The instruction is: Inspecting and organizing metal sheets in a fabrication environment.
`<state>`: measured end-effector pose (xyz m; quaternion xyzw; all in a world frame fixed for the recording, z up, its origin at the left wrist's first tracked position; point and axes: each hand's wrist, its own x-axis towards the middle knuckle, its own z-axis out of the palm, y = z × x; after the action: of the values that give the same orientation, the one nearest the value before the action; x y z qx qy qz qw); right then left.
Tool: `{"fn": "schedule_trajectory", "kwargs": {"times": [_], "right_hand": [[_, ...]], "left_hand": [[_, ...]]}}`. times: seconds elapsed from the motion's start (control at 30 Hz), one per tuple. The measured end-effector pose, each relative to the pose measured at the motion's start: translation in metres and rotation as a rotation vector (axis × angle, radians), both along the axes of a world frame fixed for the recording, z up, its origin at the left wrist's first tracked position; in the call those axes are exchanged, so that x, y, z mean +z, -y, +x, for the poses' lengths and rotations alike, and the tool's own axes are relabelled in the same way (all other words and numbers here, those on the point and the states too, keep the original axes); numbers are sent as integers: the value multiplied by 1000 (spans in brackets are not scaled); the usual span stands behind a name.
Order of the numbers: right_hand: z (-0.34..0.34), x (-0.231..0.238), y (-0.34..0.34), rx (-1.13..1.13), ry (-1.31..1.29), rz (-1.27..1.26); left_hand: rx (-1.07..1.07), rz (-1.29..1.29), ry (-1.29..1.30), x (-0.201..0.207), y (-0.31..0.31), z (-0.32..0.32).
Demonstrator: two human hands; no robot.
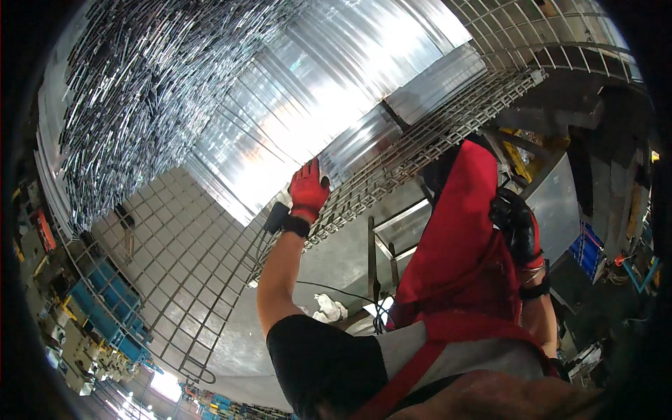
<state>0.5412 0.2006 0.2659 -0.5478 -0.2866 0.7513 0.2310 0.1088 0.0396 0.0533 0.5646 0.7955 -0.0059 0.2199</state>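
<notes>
My left hand (pixel 308 192), in a red glove with dark fingertips, reaches over the near rim of a wire mesh cage (pixel 427 150). Its fingers are stretched out at the edge of a stack of long, shiny metal strips (pixel 287 119), and it grips nothing. Close to the red apron (pixel 455 245) is my right hand (pixel 516 225), in a red glove with a black palm. The fingers of that hand look curled in against the apron's side; whether they hold anything is hidden.
Many thin metal pieces (pixel 161 84) lie densely at the far left, beside the strips. The mesh side (pixel 182 259) of the cage stands at left. A crumpled white cloth (pixel 329 308) and a metal frame (pixel 402 227) are below the cage. Blue machinery (pixel 108 301) is farther left.
</notes>
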Motion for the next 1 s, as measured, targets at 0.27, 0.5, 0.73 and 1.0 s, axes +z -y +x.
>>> {"fn": "schedule_trajectory", "kwargs": {"times": [0.27,0.5,0.73,1.0], "right_hand": [[1,-1,4,49,25,31],[-6,2,2,97,173,46],[-8,7,4,49,82,45],[0,-5,7,3,59,4]], "left_hand": [[1199,-420,760,-44,65,-61],[1165,-298,1194,-80,80,-58],[385,-9,1045,-143,87,-38],[993,-365,1095,-46,7,-7]]}}
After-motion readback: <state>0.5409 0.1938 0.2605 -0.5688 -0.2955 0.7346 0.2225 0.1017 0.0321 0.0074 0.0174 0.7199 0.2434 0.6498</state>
